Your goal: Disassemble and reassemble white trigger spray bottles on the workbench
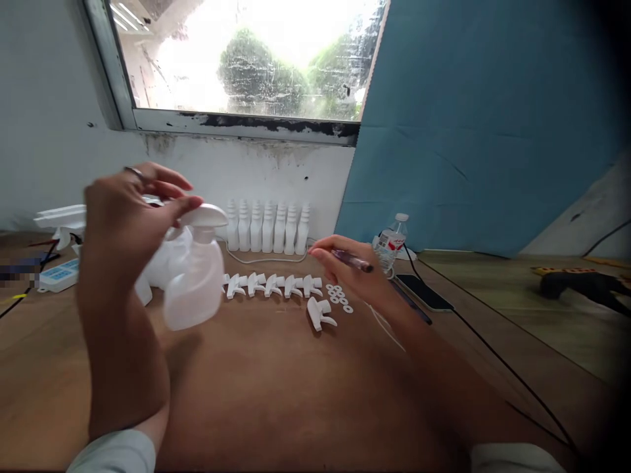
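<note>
My left hand point(148, 203) grips a translucent white spray bottle point(194, 282) by its white trigger head point(210, 215), holding it up over the left of the table. In my right hand point(352, 263), a dark pen point(357, 261) lies between the closed fingers, above the table to the right. Below that hand, one loose white trigger sprayer head point(319, 314) lies on the wood. Beside it is a small cluster of white ring washers point(339, 294). A row of several white trigger heads point(273, 286) runs across the table between my hands.
Several slim white bottles point(267, 226) stand against the wall under the window. A clear water bottle point(394, 236), a black phone point(424, 291) and a cable point(503, 358) are on the right. At the left lies a blue-and-white box point(59, 274). More translucent bottles point(167, 263) stand behind the held one.
</note>
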### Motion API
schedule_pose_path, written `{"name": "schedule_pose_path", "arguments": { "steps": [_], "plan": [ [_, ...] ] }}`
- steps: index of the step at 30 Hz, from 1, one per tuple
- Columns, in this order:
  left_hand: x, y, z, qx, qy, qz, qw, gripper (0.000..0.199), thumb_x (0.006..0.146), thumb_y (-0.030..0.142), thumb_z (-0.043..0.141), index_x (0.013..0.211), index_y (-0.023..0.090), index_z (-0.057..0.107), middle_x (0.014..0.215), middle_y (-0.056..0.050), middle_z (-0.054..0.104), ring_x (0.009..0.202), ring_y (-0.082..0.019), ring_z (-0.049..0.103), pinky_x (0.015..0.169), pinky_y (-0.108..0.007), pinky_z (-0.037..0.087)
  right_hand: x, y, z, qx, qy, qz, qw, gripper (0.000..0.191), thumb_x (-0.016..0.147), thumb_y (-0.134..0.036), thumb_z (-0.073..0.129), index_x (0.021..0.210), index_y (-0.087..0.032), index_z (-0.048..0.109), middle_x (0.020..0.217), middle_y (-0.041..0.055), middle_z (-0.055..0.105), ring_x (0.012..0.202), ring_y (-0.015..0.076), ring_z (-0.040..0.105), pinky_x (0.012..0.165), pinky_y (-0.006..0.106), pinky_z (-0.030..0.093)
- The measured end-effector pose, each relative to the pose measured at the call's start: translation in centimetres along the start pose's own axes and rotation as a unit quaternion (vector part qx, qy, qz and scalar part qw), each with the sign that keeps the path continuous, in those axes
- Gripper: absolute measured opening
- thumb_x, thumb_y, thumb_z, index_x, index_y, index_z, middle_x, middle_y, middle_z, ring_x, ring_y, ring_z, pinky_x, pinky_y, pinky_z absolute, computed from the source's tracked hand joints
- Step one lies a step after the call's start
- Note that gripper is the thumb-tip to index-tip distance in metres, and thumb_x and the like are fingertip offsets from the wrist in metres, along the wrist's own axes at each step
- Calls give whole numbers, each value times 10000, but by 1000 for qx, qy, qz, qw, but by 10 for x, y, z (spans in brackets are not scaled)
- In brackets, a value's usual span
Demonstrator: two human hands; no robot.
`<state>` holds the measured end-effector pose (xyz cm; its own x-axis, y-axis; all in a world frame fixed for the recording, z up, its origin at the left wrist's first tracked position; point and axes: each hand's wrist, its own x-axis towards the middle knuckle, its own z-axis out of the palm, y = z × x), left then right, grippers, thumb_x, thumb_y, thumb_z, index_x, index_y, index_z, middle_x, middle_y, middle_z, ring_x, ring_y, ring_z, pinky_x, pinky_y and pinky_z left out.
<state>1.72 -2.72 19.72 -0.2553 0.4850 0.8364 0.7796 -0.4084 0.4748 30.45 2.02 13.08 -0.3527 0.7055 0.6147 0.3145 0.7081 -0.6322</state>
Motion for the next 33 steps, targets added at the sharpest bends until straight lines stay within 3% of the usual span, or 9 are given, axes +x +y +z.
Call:
{"name": "schedule_pose_path", "arguments": {
  "steps": [4, 10, 14, 16, 19, 23, 25, 31, 33],
  "plan": [
    [-17, 32, 34, -98, -18, 33, 995, 212, 714, 339, 758, 848, 182, 709, 765, 5, 671, 532, -89, 605, 490, -197, 500, 14, -16, 18, 0, -24, -26, 999, 327, 784, -428, 711, 1000, -194, 635, 640, -47, 447, 556, 82, 388, 552, 241, 347],
    [-37, 53, 69, -197, -69, 96, 973, 157, 794, 327, 699, 850, 190, 645, 798, 19, 641, 646, -85, 610, 577, -189, 520, 12, -23, 18, 44, 29, 30, 998, 357, 633, -410, 819, 820, -186, 614, 615, -57, 438, 547, 77, 379, 495, 226, 301],
    [-35, 47, 87, -230, -107, 118, 960, 413, 785, 361, 709, 1141, 224, 550, 1060, -37, 627, 909, -142, 622, 679, -221, 533, 14, -17, 5, 120, 97, 47, 987, 344, 651, -405, 803, 852, -184, 632, 669, -31, 522, 565, 92, 455, 490, 232, 359],
    [-32, 38, 98, -215, -188, 122, 951, 569, 744, 428, 735, 1228, 239, 504, 1153, -61, 602, 973, -171, 613, 730, -255, 536, 18, -11, -2, 156, 173, 36, 972, 351, 667, -418, 795, 875, -196, 619, 681, -30, 532, 543, 91, 460, 475, 237, 374],
    [-30, 26, 115, -152, -327, 102, 927, 603, 677, 530, 751, 1178, 243, 578, 1028, -51, 655, 882, -201, 634, 702, -293, 533, 23, -4, -14, 185, 253, 7, 950, 312, 721, -456, 752, 811, -215, 576, 588, -57, 447, 475, 80, 400, 445, 242, 356],
    [-29, 16, 129, -154, -357, 39, 920, 552, 631, 583, 752, 1046, 226, 677, 857, -31, 673, 777, -203, 633, 634, -290, 517, 25, -4, -29, 186, 253, -10, 949, 316, 720, -487, 743, 745, -217, 580, 566, -55, 425, 489, 88, 415, 478, 254, 389],
    [-27, 9, 131, -237, -439, 3, 867, 548, 644, 580, 744, 1042, 208, 686, 905, -42, 682, 777, -197, 641, 613, -270, 516, 24, -3, -37, 209, 201, -28, 957, 312, 699, -496, 753, 787, -224, 629, 622, -33, 497, 551, 106, 488, 527, 265, 438],
    [-41, -6, 137, -404, -759, -122, 495, 819, 502, 854, 611, 855, 120, 693, 662, -62, 673, 517, -167, 591, 470, -260, 481, 25, 31, -40, 257, -75, -245, 932, 416, 525, -608, 805, 762, -295, 666, 718, -7, 588, 583, 133, 535, 514, 283, 450],
    [-58, -5, 147, -376, -811, -149, 423, 898, 490, 932, 491, 830, 126, 696, 548, -54, 629, 417, -181, 554, 404, -289, 460, 23, 51, -49, 237, -99, -265, 930, 502, 489, -755, 726, 656, -292, 626, 610, -8, 526, 500, 125, 463, 469, 287, 404]
  ]
}}
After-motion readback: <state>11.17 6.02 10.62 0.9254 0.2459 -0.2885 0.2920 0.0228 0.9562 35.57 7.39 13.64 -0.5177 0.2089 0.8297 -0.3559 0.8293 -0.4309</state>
